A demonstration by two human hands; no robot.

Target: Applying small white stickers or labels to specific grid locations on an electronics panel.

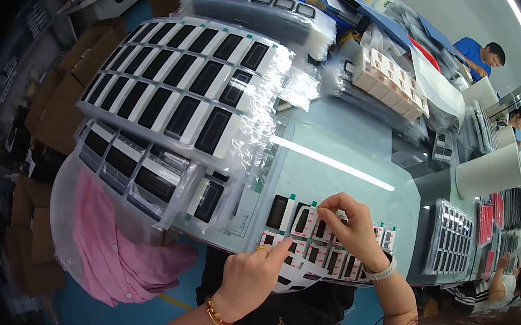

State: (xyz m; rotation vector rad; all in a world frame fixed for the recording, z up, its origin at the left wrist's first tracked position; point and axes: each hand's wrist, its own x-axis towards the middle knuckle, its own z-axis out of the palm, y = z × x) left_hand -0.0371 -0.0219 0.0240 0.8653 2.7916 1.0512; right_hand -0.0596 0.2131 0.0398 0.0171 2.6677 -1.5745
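Lower centre of frame: we pressed our left hand (250, 278), forefinger out, on the sheet of small screen parts (311, 252); right hand (351, 226) pinched one part. Likely mid-peel; next needs clean lift.

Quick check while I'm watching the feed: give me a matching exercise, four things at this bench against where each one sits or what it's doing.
Things
1. left hand
2. right hand
3. stacked trays of small screens
4. pink cloth in a clear bag

Places or states
A. raised at the upper left of the bench
B. pinching at a small screen piece
C. hanging off the bench's left edge
D. forefinger pressing on the sheet of small screen pieces

Pairs: 1-D, 2-B, 3-A, 4-C
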